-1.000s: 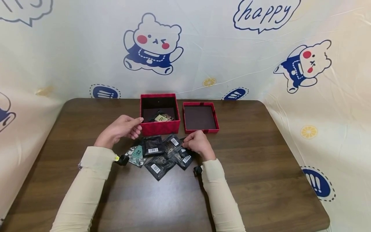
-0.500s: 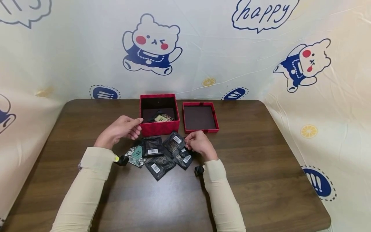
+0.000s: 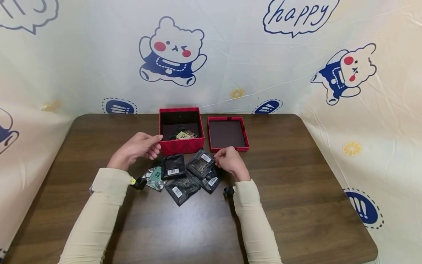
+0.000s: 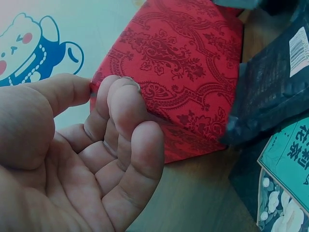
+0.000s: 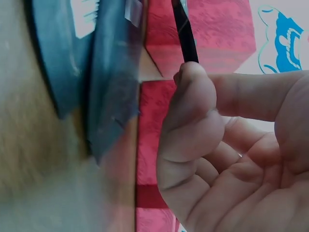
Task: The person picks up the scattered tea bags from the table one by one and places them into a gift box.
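Observation:
My left hand [image 3: 140,145] pinches the front left corner of the open red box [image 3: 182,147], thumb on the rim and curled fingers against its patterned wall [image 4: 169,53]. Inside the box lie a few sachets [image 3: 184,135], one with a pale label. With thumb and forefinger my right hand [image 3: 229,161] pinches the right edge of a black sachet [image 3: 199,165] that bears a white barcode; the right wrist view shows it edge-on [image 5: 187,36]. This sachet overlaps another black one [image 3: 210,181] in the head view.
More black sachets [image 3: 173,165] lie before the box, beside a floral sachet [image 3: 155,178] with a teal label. The red box lid [image 3: 228,134] lies inside up, right of the box. Behind the brown table [image 3: 290,205] hangs a cloth printed with bears [image 3: 173,55].
My right hand has shifted slightly right, and the black sachet it pinches has come up and right off the pile, tilting. My left hand stays at the box corner.

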